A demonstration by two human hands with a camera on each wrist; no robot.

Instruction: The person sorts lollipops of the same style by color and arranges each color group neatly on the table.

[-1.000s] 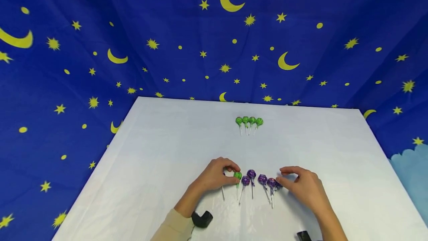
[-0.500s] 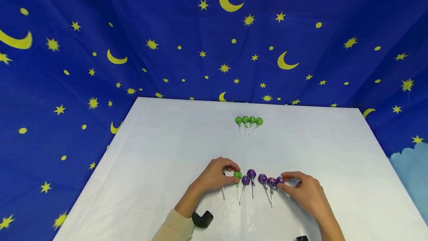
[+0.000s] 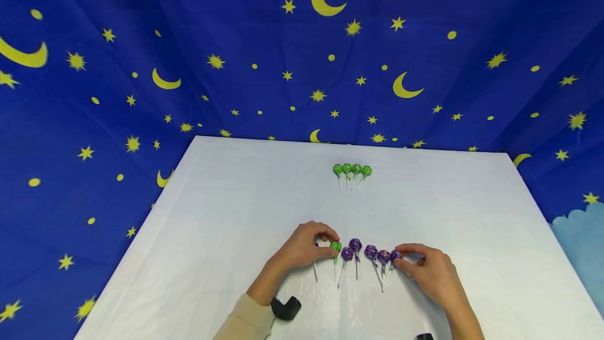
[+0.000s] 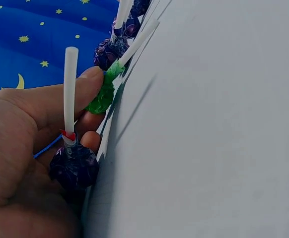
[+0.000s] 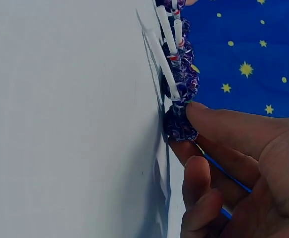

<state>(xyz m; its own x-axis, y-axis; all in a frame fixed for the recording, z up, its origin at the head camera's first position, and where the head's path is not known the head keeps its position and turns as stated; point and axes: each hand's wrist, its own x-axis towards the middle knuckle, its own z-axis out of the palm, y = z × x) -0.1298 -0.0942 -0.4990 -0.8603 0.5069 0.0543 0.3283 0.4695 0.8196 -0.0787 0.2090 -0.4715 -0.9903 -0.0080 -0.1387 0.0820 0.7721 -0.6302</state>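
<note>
In the head view my left hand [image 3: 302, 245] pinches the head of a green lollipop [image 3: 335, 246] between thumb and finger; its stick points toward me. A purple lollipop [image 4: 75, 166] sits beside the left palm, mostly hidden by that hand from above. My right hand [image 3: 431, 269] holds the head of the rightmost purple lollipop [image 3: 396, 255] with thumb and fingertips. That lollipop's stick slants in toward the stick of the neighbouring purple lollipop [image 3: 384, 257]. Between my hands lie more purple lollipops [image 3: 355, 245], sticks toward me, in an uneven row.
Farther back on the white table [image 3: 236, 188], several green lollipops [image 3: 347, 169] lie side by side in a fan. A black object [image 3: 286, 308] shows at the left wrist. Blue cloth [image 3: 264, 41] with yellow moons and stars hangs behind and at the sides.
My right hand has shifted slightly toward me, and its fingers have closed on the rightmost purple lollipop. That lollipop's head and stick now show more. The left hand has stayed in place.
</note>
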